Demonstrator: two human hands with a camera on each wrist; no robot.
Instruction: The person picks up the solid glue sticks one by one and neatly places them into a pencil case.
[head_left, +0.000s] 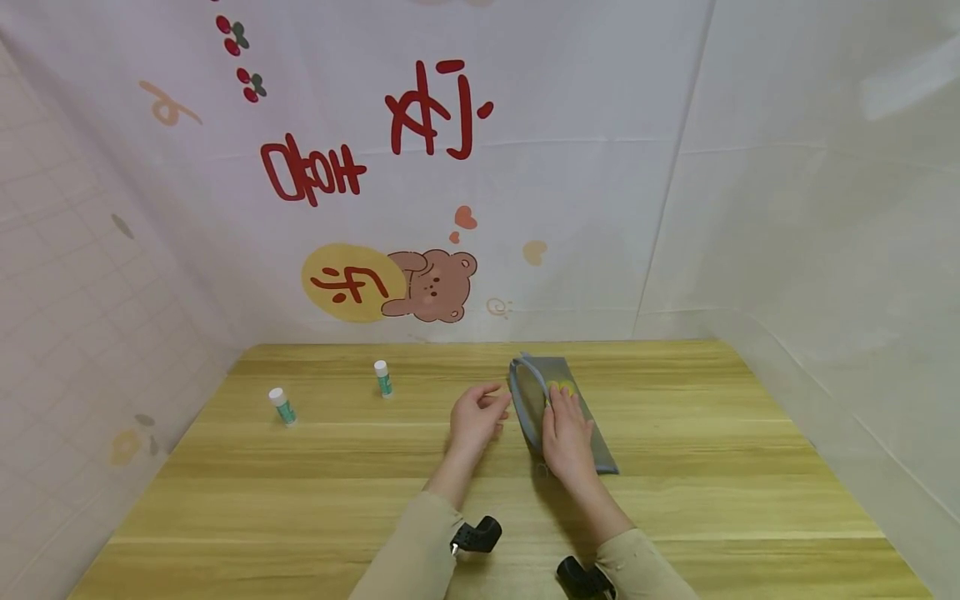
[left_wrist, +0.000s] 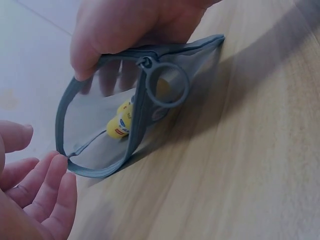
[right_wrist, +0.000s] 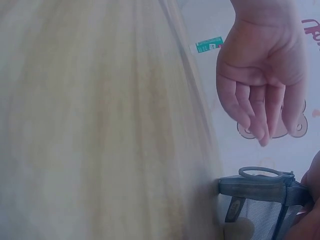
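A grey mesh zip pouch [head_left: 604,457] lies on the table with its mouth spread, facing left. My right hand [head_left: 568,433] grips the pouch by its upper rim; in the left wrist view its thumb presses the rim and its fingers show through the mesh. Yellow objects with printed labels [left_wrist: 120,124] are inside, their kind partly hidden. From the zip hangs a grey pull ring [left_wrist: 187,86]. Just left of the mouth, my left hand [head_left: 476,417] has loosely bent fingers and holds nothing. Whether its fingertips touch the rim, I cannot tell.
Two small white-capped tubes with green labels, one farther left [head_left: 282,407] and one nearer the pouch [head_left: 383,380], stand on the wooden table [head_left: 300,517]. White printed cloth [head_left: 585,167] hangs behind and along both sides.
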